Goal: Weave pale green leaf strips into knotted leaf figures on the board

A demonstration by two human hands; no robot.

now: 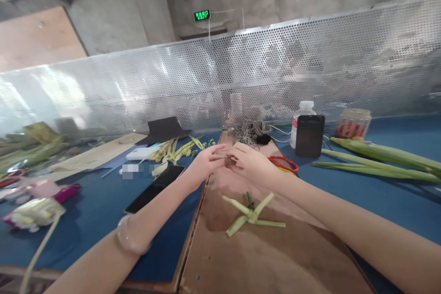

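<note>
Over the wooden board (213, 257), my left hand (206, 163) and my right hand (251, 161) meet, their fingers pinched round a small brownish thing (228, 161). It is mostly hidden by my fingers, so I cannot make out its kind. Nearer to me, between my forearms, a star-like figure of folded pale green leaf strips (253, 216) lies on the board. A grey heap of string (251, 131) sits just beyond my right hand. Red loop handles (285, 163) show partly behind my right wrist.
A black phone (155, 190) lies left of the board, near cut leaf pieces (179, 149). On the right stand a bottle (306, 106), a dark phone-like slab (310, 135) and a jar (354, 124), with long green leaves (386, 154). A perforated metal screen (193, 78) closes the back.
</note>
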